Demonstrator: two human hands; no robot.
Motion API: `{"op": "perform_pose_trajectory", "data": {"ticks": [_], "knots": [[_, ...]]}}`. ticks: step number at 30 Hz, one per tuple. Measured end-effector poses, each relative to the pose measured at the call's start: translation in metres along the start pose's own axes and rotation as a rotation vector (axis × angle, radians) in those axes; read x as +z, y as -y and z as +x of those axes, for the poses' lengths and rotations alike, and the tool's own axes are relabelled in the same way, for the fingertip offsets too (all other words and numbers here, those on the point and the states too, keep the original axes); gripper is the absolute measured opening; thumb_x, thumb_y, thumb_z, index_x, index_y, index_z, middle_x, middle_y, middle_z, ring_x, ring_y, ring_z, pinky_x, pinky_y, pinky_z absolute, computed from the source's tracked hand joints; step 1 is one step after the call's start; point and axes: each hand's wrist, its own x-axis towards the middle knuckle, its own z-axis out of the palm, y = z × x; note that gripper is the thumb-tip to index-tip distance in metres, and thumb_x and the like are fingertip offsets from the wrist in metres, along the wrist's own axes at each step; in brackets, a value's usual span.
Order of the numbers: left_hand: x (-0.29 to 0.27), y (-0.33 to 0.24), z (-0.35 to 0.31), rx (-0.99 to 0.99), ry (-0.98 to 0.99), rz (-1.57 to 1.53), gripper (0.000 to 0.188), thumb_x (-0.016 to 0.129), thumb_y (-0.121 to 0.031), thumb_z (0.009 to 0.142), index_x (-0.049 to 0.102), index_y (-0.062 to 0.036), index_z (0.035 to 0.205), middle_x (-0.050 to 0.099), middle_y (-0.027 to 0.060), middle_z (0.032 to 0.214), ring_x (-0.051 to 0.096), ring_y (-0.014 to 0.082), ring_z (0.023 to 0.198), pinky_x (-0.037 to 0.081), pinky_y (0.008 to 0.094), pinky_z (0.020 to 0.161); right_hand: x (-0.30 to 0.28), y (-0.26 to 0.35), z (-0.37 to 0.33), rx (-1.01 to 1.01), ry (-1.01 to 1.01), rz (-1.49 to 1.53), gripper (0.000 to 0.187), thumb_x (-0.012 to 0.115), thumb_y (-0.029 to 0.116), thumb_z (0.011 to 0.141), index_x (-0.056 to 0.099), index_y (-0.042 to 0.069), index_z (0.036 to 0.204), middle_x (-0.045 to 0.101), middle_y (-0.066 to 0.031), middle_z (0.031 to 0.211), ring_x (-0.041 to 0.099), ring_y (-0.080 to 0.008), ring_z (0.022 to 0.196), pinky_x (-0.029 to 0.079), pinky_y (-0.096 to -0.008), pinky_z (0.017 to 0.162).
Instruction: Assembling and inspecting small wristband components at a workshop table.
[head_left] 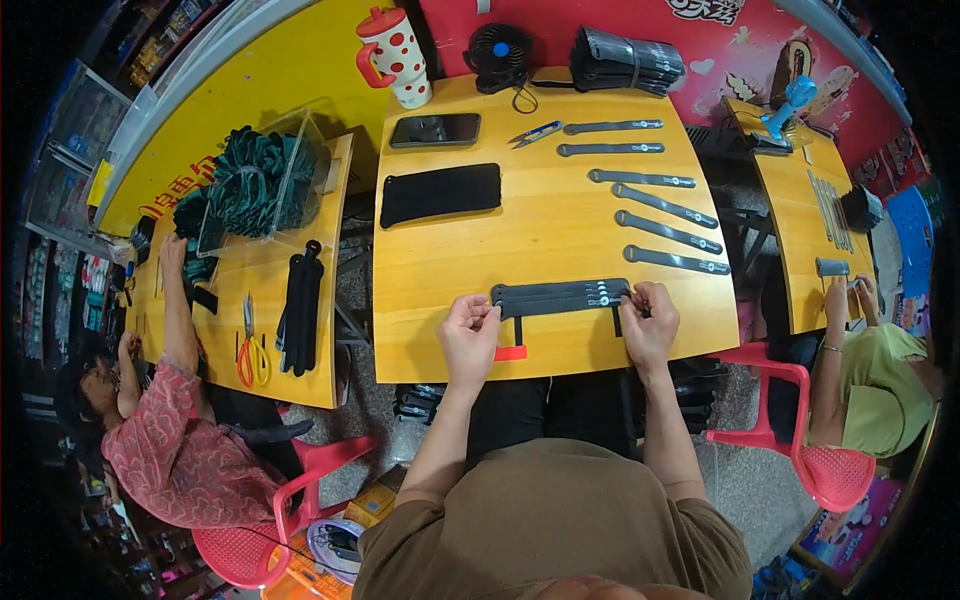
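Close to the table's near edge lies a small flat stack of black straps (560,298), side by side with pale printed marks at the right end. My left hand (470,338) pinches its left end, fingers closed. At the other end my right hand (650,325) is closed on the stack's right edge. A red tab (511,353) on a dark strip sticks out below, beside my left fingers. Several loose straps with rounded, holed ends, such as a grey-black strap (668,232), lie spread at the right. A wider black stack (441,195) rests at the left.
Toward the back are a phone (435,130), blue snips (537,134), a spotted tumbler (394,60), a black fan (498,55) and a strap bundle (625,62). People sit at the side tables; yellow-handled scissors (252,350) lie on the left table.
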Motion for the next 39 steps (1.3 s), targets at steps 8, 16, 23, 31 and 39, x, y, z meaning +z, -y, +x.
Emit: {"op": "perform_pose_trajectory", "data": {"ticks": [8, 16, 23, 31, 39], "knots": [[0.003, -0.002, -0.001, -0.011, -0.029, -0.023, 0.025, 0.065, 0.003, 0.084, 0.054, 0.0014, 0.107, 0.060, 0.0043, 0.082, 0.058, 0.0068, 0.060, 0.047, 0.0198, 0.042, 0.002, 0.001, 0.000, 0.004, -0.008, -0.005, 0.017, 0.071, -0.002, 0.075, 0.060, -0.001, 0.088, 0.056, -0.0126, 0.075, 0.059, -0.0254, 0.064, 0.046, -0.0339, 0.058], [0.001, 0.002, 0.002, 0.026, -0.063, -0.093, 0.020, 0.063, 0.007, 0.084, 0.056, 0.0045, 0.102, 0.055, 0.0083, 0.098, 0.059, 0.0086, 0.059, 0.047, 0.0194, 0.044, 0.004, -0.002, 0.001, -0.002, -0.013, 0.034, 0.017, 0.071, -0.001, 0.075, 0.059, -0.001, 0.087, 0.056, -0.0132, 0.075, 0.059, -0.0262, 0.064, 0.046, -0.0338, 0.058], [0.003, 0.024, 0.012, 0.328, -0.047, 0.154, 0.005, 0.063, 0.004, 0.086, 0.065, 0.0048, 0.090, 0.056, 0.0071, 0.088, 0.060, 0.0112, 0.058, 0.049, 0.0233, 0.051, 0.002, -0.008, -0.003, 0.011, -0.036, -0.024, 0.015, 0.070, 0.000, 0.076, 0.059, 0.001, 0.086, 0.058, -0.0136, 0.076, 0.060, -0.0280, 0.064, 0.046, -0.0357, 0.057], [-0.009, 0.010, 0.001, 0.159, -0.060, -0.219, 0.011, 0.059, -0.005, 0.093, 0.061, 0.0026, 0.100, 0.061, 0.0040, 0.074, 0.056, 0.0080, 0.055, 0.040, 0.0181, 0.042, -0.023, -0.016, 0.003, -0.062, -0.221, 0.120, 0.008, 0.066, 0.002, 0.081, 0.060, 0.001, 0.085, 0.059, -0.0149, 0.073, 0.061, -0.0307, 0.064, 0.047, -0.0377, 0.057], [-0.002, 0.007, -0.001, 0.269, -0.076, -0.224, 0.011, 0.059, -0.005, 0.093, 0.062, 0.0020, 0.100, 0.061, 0.0035, 0.075, 0.054, 0.0059, 0.054, 0.039, 0.0168, 0.042, -0.097, -0.088, 0.045, 0.377, -0.359, -0.463, 0.035, 0.070, 0.036, 0.081, 0.065, 0.004, 0.093, 0.062, -0.0168, 0.092, 0.063, -0.0366, 0.089, 0.051, -0.0472, 0.075]]}}
